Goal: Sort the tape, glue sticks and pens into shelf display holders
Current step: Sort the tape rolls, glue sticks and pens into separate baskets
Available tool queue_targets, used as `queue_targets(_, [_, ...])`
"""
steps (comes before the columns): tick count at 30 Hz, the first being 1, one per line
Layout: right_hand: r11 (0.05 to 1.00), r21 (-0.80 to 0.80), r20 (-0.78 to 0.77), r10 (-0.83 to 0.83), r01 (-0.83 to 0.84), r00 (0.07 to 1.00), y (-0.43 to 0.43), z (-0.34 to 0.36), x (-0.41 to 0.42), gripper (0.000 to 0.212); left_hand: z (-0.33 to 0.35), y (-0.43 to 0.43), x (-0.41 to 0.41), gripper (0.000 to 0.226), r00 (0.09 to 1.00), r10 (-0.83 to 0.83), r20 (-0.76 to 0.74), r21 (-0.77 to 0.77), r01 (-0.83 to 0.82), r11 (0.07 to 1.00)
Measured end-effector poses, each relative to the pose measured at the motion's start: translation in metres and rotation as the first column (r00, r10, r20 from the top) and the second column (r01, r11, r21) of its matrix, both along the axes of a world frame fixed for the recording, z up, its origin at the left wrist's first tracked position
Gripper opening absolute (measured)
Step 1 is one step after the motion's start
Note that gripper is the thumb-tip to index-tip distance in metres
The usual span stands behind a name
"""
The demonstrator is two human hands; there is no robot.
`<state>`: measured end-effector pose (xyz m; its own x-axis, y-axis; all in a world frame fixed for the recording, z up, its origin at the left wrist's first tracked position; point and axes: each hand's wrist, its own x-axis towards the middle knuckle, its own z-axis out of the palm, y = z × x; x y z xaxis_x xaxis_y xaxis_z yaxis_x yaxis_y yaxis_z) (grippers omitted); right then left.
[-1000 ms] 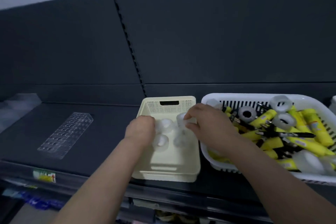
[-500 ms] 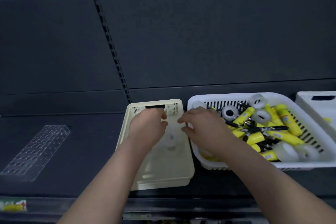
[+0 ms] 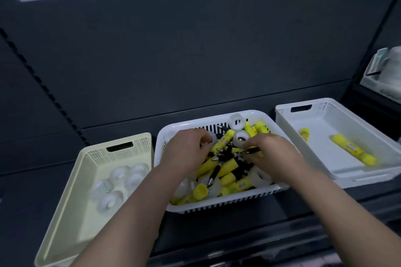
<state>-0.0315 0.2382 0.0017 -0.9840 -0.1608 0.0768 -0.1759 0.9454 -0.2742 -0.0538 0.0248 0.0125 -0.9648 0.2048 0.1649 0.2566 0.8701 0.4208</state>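
1. Picking step: both my hands are down in the mixed basket (image 3: 217,207), among pens (image 3: 223,155), glue and tape.
2. My left grip (image 3: 186,151) and right grip (image 3: 271,154) are curled into the pile; whether either pinches anything, I cannot tell.
3. Already sorted: tape rolls (image 3: 118,174) in the cream tray (image 3: 71,206), glue sticks (image 3: 352,151) in the white tray (image 3: 390,154).
4. Next, I judge: pinch one item, lift it clear of the tangle and carry it to its holder.

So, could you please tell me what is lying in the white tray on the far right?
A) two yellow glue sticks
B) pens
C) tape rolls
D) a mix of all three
A: the white tray holds only two yellow glue sticks, while the tape rolls lie in the cream tray.
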Motion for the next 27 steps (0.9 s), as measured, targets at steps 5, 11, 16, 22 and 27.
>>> queue_targets(5, [0.989, 0.042, -0.003, 0.142, -0.142, 0.99, -0.012, -0.01, -0.024, 0.032, -0.001, 0.004, 0.001, 0.013, 0.999, 0.05, 0.01, -0.028, -0.05, 0.998])
queue_targets(11, [0.99, 0.127, -0.132, 0.072, -0.055, 0.989, -0.018, -0.013, -0.053, 0.024, 0.001, 0.011, 0.015, 0.042, 0.949, 0.006, 0.314, 0.014, -0.011, 1.0])
queue_targets(16, [0.995, 0.011, -0.183, 0.097, -0.097, 0.978, -0.007, -0.015, -0.049, 0.04, -0.009, 0.023, 0.02, 0.034, 0.967, 0.058, 0.249, -0.16, -0.018, 0.987])
queue_targets(22, [0.948, -0.057, -0.075, 0.309, -0.314, 0.948, -0.001, -0.014, -0.028, 0.033, -0.009, 0.006, -0.003, 0.025, 0.953, 0.253, -0.167, -0.29, -0.293, 0.911])
queue_targets(27, [0.926, 0.116, -0.013, 0.363, -0.359, 0.932, -0.007, -0.023, -0.024, 0.04, -0.01, 0.008, 0.004, 0.013, 0.969, 0.18, -0.168, -0.145, -0.205, 0.968])
